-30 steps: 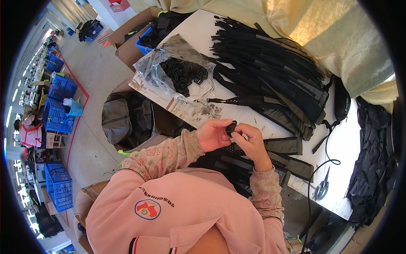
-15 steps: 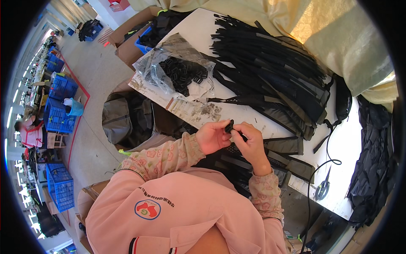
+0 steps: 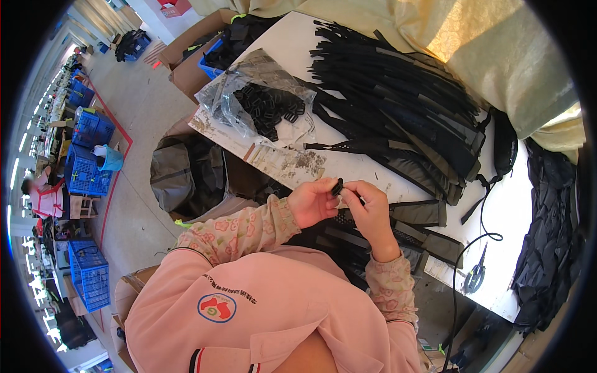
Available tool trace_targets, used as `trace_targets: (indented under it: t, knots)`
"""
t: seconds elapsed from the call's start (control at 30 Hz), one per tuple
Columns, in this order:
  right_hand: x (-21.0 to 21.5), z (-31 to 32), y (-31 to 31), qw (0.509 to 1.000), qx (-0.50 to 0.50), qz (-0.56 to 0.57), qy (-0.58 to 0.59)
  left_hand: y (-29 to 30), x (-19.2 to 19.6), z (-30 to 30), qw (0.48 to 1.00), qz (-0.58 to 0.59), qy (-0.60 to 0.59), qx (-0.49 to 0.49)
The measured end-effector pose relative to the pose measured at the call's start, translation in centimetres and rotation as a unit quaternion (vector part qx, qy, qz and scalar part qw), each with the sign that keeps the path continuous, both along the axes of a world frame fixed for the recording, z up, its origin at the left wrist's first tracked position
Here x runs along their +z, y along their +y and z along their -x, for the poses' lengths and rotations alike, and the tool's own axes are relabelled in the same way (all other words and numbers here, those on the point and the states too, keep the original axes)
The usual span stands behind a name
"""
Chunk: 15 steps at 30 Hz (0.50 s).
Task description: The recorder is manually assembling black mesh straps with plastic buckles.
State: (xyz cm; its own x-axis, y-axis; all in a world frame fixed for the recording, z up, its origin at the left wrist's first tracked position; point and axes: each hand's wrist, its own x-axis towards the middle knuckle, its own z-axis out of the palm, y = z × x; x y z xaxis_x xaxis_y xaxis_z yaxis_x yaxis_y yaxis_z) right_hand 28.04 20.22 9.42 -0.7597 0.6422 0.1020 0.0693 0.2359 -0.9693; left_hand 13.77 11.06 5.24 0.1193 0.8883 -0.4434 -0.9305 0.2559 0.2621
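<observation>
My left hand pinches a small black plastic buckle between thumb and fingers, just off the table's near edge. Close against it, my right hand is closed on a black webbing strap, of which only a short piece shows. Whether the strap passes through the buckle cannot be seen. Below my hands lie dark strap pieces with grey ends, partly over the table edge. A clear plastic bag on the table holds many black buckles.
On the white table lies a large pile of black straps. Scissors and a black cord are at the right. An open box with dark fabric stands left of the table. Blue crates and a person are farther left.
The buckle has turned slightly between my left fingers. My right fingers have shifted a little and the strap shows less.
</observation>
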Motion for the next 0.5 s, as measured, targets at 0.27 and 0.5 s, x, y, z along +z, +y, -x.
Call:
trace_targets:
  t: [0.27,0.5]
  knots:
    - [-0.6,-1.4,1.1,0.977,0.078,0.2,0.014,0.4,0.7,0.1,0.998,-0.029,0.047,-0.008]
    - [-1.5,-0.7,-0.1,0.977,-0.017,0.209,0.038,0.5,0.3,0.0,0.999,-0.021,0.031,-0.005]
